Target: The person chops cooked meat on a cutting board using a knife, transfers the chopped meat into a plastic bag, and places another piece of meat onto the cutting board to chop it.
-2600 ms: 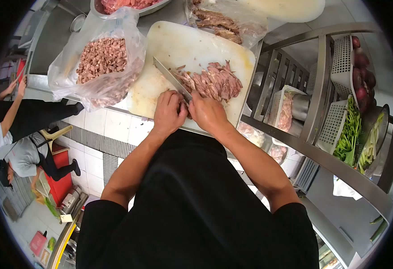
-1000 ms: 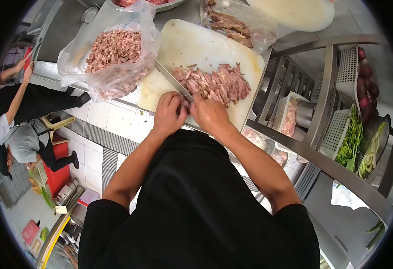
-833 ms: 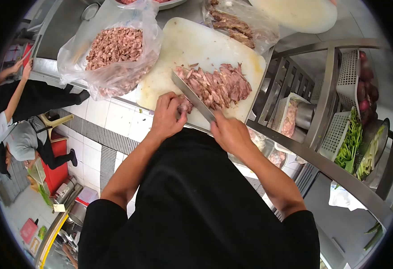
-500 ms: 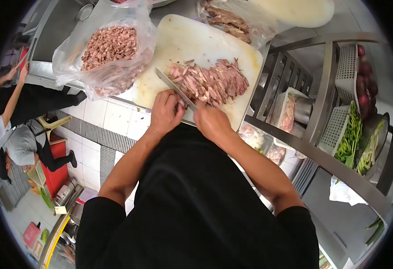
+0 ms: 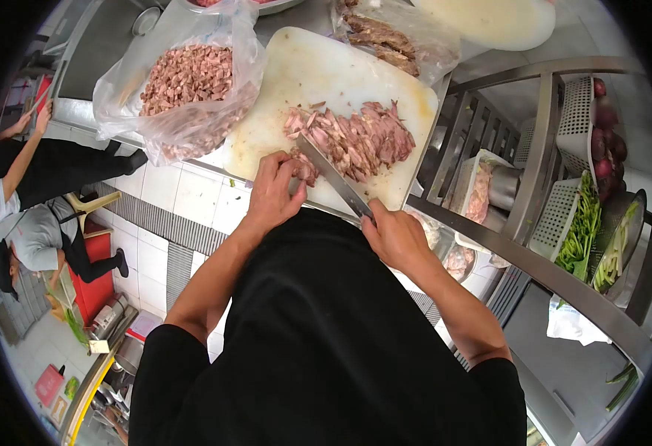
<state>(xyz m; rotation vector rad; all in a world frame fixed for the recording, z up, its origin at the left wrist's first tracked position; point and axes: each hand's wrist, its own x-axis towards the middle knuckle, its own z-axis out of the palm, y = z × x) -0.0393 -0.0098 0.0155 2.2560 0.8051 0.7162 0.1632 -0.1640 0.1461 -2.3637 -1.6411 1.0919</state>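
Note:
A white cutting board (image 5: 266,145) lies before me, with a pile of sliced cooked meat (image 5: 367,141) across its middle. My right hand (image 5: 400,239) is closed around the handle of a kitchen knife (image 5: 335,177). The blade points up and to the left, its tip by the left end of the sliced pile. At the board's near edge, my left hand (image 5: 275,192) has its fingers curled against a small meat chunk (image 5: 306,169), just left of the blade. The thumb and part of the chunk's underside are hard to make out.
Left of the board sits a clear plastic bag of diced meat (image 5: 186,80). Behind it lies a bag with larger meat pieces (image 5: 382,41). A metal rack (image 5: 519,256) stands right, with baskets of greens (image 5: 580,230) and red onions (image 5: 605,137). Two people work at far left.
My right hand has drawn back to the right and toward me, pulling the knife from beside my left hand. A small chunk now shows by my left fingers, which have barely moved.

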